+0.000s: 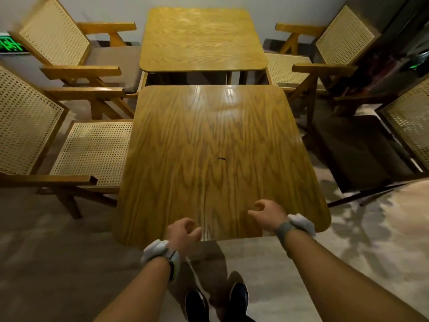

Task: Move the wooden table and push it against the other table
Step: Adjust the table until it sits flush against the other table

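Observation:
The near wooden table [209, 145] has a square oak-grain top and fills the middle of the view. A second wooden table [202, 38] stands beyond it against the white wall, with a narrow gap between the two tops. My left hand [182, 233] hovers at the near edge of the near table, fingers loosely curled, holding nothing. My right hand [267, 213] is over the near part of the top, fingers curled and apart, also with nothing in it. Both wrists carry white bands.
Rattan-backed wooden armchairs flank the tables: two on the left [69, 147] [69, 54], one at the right rear [325, 61], and a dark-seated one at the right [383, 147]. My dark shoes [218, 303] stand on the pale floor just behind the near table.

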Demonstrator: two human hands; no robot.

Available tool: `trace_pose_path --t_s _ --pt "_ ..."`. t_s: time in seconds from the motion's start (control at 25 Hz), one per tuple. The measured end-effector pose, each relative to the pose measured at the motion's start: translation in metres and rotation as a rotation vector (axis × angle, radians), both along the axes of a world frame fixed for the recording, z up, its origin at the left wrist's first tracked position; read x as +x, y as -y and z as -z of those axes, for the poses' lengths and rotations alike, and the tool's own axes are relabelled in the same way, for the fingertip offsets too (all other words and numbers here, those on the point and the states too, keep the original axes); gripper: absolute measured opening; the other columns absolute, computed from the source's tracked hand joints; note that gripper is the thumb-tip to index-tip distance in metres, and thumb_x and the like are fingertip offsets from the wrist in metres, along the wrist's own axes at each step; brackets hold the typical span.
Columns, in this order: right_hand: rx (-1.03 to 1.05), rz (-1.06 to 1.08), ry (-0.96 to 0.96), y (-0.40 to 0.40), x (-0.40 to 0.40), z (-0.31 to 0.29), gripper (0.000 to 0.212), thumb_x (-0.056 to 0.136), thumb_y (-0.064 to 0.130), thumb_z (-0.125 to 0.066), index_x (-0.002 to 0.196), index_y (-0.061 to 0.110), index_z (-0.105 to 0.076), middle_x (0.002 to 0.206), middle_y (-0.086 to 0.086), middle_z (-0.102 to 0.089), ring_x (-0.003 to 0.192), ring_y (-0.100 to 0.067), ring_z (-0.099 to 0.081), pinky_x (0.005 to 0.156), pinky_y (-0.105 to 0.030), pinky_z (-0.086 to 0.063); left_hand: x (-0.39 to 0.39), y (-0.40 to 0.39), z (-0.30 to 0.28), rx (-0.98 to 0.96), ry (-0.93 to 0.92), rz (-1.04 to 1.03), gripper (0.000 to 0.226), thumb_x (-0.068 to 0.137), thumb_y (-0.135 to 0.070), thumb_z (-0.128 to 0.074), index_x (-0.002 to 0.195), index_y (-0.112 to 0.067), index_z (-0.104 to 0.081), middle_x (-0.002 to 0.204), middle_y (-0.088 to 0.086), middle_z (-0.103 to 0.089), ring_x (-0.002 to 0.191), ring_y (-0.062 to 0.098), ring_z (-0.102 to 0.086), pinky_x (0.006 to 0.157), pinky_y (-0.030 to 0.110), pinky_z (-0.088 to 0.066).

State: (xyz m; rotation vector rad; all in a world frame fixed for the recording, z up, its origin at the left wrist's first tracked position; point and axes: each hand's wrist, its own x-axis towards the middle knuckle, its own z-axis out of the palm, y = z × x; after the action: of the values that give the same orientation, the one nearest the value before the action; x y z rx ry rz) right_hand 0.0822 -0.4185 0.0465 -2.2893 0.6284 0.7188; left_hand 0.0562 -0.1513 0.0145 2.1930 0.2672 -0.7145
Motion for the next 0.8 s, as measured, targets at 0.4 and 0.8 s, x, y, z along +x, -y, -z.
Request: trace_pose_path --t_s 0.4,0.8 --pt "0.92 1.3 -0.157 -0.033 -0.061 0.078 0.053 0.097 0.019 -0.052 0.143 0.001 -0.035 0.143 -0.028 -0.043 0.131 -0.04 -0.044 0.099 -0.048 -0.045 -0.029 0.027 0.061 -0.601 -0.471 -1.22 0.05 0.09 -0.027 -0.061 0.132 -0.005 -0.044 0.108 0.019 -0.062 0.085 0.026 -0.065 0.069 0.038 -0.058" --pt "0.788 1.404 -0.108 -0.037 -0.042 0.091 0.05 0.097 0.011 -0.049 0.144 0.002 -0.034 0.145 -0.026 -0.042 0.131 -0.043 -0.042 0.103 -0.056 -0.042 -0.007 0.015 0.061 -0.473 -0.438 -1.366 0.053 0.088 -0.005 -0.064 0.135 0.001 -0.041 0.138 0.024 -0.047 0.121 0.041 -0.051 0.095 0.046 -0.05"
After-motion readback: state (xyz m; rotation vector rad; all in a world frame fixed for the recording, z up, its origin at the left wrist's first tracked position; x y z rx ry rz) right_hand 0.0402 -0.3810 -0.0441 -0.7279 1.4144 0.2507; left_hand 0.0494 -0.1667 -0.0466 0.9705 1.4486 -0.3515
